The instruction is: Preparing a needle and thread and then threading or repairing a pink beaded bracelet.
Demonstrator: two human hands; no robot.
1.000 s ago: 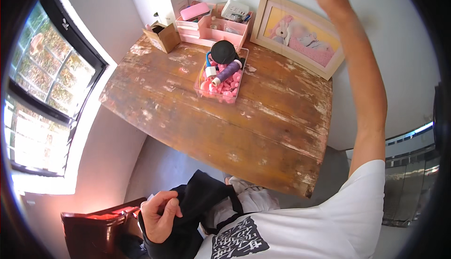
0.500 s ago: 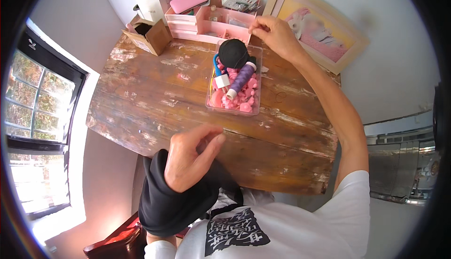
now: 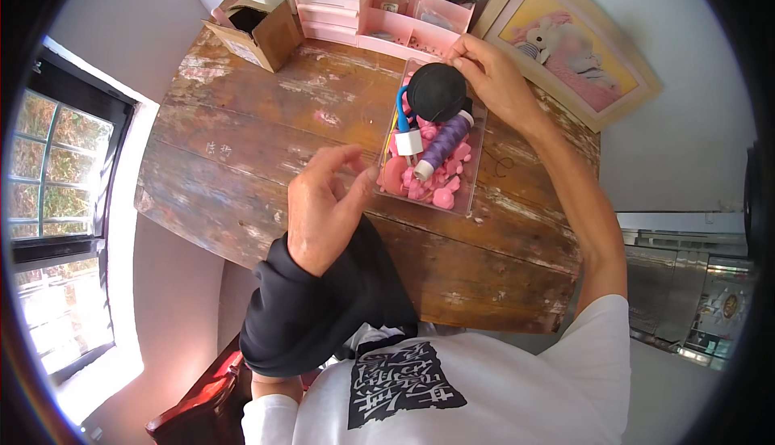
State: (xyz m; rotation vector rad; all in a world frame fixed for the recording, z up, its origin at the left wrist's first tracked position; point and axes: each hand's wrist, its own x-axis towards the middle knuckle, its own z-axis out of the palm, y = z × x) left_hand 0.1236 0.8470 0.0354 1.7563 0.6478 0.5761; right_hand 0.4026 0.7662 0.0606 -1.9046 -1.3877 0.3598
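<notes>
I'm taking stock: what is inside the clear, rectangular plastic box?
The box holds a round black ball, a purple thread spool, a white square plug, a blue cable and small pink pieces. Whatever lies beneath these is covered.

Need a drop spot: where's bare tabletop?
Bare wood on the table: left, between the cardboard box and left hand; near right, between the filled clear tray, black cloth and right forearm. Crowded: the back, with the pink organizer, framed picture and right hand.
</notes>
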